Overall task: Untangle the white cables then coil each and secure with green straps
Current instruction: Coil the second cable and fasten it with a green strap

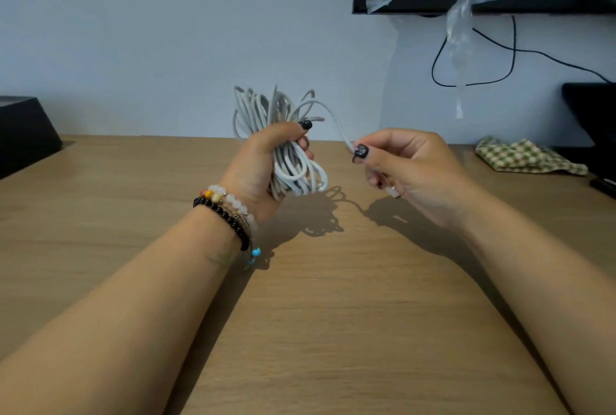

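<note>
With her left hand [266, 161] clenched around the white cable bundle [283, 144] and her right hand [410, 167] pinching a loose strand [333, 117] just beside it, a hard tug could cinch the tangle tighter.

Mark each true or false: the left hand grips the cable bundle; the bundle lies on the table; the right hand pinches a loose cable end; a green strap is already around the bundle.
1. The left hand grips the white cable bundle. True.
2. The bundle lies on the table. False: it is held above it.
3. The right hand pinches a loose cable end. True.
4. A green strap is around the bundle. False: none shows.
</note>
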{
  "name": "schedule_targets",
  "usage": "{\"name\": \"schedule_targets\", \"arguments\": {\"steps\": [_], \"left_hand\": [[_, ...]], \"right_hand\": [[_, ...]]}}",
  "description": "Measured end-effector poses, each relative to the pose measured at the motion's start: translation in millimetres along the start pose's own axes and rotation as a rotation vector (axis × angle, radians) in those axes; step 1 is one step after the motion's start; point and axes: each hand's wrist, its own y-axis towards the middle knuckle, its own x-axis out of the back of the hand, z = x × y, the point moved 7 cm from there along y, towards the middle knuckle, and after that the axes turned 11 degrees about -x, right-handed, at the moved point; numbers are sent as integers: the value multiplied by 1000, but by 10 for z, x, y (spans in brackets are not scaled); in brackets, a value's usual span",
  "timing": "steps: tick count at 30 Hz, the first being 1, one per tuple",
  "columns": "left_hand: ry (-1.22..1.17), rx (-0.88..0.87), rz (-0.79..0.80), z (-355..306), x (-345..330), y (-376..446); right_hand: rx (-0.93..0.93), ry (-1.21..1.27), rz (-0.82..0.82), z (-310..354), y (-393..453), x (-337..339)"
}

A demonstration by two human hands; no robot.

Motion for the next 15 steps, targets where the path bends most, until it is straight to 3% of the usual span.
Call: {"name": "schedule_targets", "arguments": {"steps": [4,15], "left_hand": [[72,2,39,27,-17,-14],[361,-76,229,66,-128,-52]], "right_hand": [[-16,-116,-4,-50,3,-75],[-119,13,-64,-175,36,-103]]}}
